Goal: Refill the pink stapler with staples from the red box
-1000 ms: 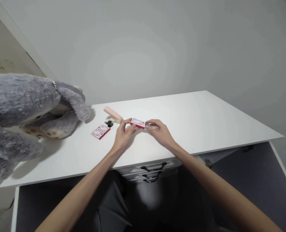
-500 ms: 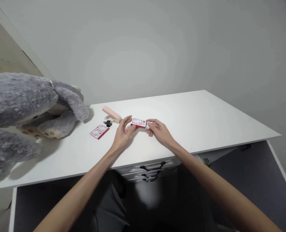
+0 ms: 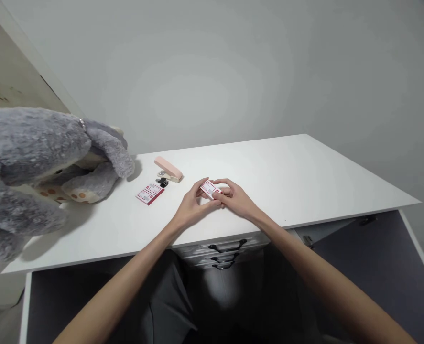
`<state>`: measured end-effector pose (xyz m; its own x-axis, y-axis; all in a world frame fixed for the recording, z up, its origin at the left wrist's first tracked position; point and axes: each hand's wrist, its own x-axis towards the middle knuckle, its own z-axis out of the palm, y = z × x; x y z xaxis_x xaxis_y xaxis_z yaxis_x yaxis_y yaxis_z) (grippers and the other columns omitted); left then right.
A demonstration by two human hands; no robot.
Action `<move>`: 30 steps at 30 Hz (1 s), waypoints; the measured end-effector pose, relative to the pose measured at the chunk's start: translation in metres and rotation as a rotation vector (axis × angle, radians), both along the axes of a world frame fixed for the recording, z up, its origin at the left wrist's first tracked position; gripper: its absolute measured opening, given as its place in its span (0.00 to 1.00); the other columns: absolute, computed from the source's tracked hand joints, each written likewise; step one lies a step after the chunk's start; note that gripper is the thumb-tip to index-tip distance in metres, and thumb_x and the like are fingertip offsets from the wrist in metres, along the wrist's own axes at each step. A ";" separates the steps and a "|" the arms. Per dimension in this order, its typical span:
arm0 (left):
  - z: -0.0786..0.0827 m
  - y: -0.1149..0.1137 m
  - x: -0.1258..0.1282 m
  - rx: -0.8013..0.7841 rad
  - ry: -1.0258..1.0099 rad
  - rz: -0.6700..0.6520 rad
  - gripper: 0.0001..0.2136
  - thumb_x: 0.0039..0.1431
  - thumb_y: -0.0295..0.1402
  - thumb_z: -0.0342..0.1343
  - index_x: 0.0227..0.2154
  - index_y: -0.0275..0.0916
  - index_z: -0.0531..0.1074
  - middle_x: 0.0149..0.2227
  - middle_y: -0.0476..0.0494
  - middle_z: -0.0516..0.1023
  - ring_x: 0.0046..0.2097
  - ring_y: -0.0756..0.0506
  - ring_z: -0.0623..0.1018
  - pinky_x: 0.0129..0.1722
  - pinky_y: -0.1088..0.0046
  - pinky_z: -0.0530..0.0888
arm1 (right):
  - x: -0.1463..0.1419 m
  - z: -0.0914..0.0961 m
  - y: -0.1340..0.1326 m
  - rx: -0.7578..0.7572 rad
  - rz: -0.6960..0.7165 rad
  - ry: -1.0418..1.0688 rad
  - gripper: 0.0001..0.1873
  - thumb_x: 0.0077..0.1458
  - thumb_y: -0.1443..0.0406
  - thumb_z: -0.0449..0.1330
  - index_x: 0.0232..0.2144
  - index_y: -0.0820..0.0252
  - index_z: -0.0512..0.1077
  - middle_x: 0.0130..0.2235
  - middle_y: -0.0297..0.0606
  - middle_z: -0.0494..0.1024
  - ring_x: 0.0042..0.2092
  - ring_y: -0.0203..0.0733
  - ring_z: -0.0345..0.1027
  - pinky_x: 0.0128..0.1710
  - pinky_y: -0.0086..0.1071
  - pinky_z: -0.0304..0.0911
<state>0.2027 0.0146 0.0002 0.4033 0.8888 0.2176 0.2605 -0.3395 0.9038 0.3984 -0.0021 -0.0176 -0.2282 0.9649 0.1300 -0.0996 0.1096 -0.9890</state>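
Both my hands meet over the middle of the white desk (image 3: 305, 177). A small red-and-white box (image 3: 209, 188) is pinched between them, tilted. My left hand (image 3: 193, 208) grips its left side with thumb and fingers. My right hand (image 3: 235, 198) grips its right end, fingers curled round it. Behind and to the left lie a pink stapler (image 3: 168, 168), a small black-and-silver piece (image 3: 162, 181) and a second red-and-white box (image 3: 150, 193), flat on the desk.
A large grey plush toy (image 3: 43, 157) fills the desk's left end. Under the front edge is a drawer unit with black handles (image 3: 226, 248). A plain wall rises behind the desk.
The box has been turned from lying level to a tilt and drawn slightly nearer. My hands have closed in round it, and the inner tray seen at its right end no longer shows.
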 end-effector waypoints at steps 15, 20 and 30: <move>0.019 -0.045 -0.173 0.388 0.407 0.612 0.34 0.58 0.53 0.66 0.64 0.43 0.70 0.63 0.35 0.74 0.62 0.33 0.76 0.62 0.49 0.76 | 0.001 -0.006 -0.004 0.050 -0.041 -0.045 0.27 0.65 0.44 0.63 0.54 0.56 0.70 0.32 0.34 0.81 0.29 0.38 0.69 0.34 0.37 0.68; 0.008 -0.042 -0.217 0.213 0.562 0.749 0.46 0.52 0.57 0.69 0.69 0.41 0.62 0.60 0.31 0.77 0.62 0.28 0.76 0.61 0.45 0.75 | 0.001 -0.011 -0.002 0.061 -0.037 -0.057 0.27 0.65 0.44 0.63 0.53 0.56 0.70 0.33 0.35 0.81 0.29 0.39 0.69 0.34 0.38 0.67; 0.007 0.001 -0.176 0.432 0.788 0.597 0.41 0.58 0.58 0.62 0.66 0.35 0.66 0.65 0.24 0.72 0.67 0.23 0.68 0.67 0.39 0.62 | 0.002 -0.013 -0.001 0.069 -0.035 -0.089 0.28 0.65 0.42 0.63 0.53 0.56 0.70 0.33 0.35 0.81 0.29 0.39 0.70 0.35 0.38 0.68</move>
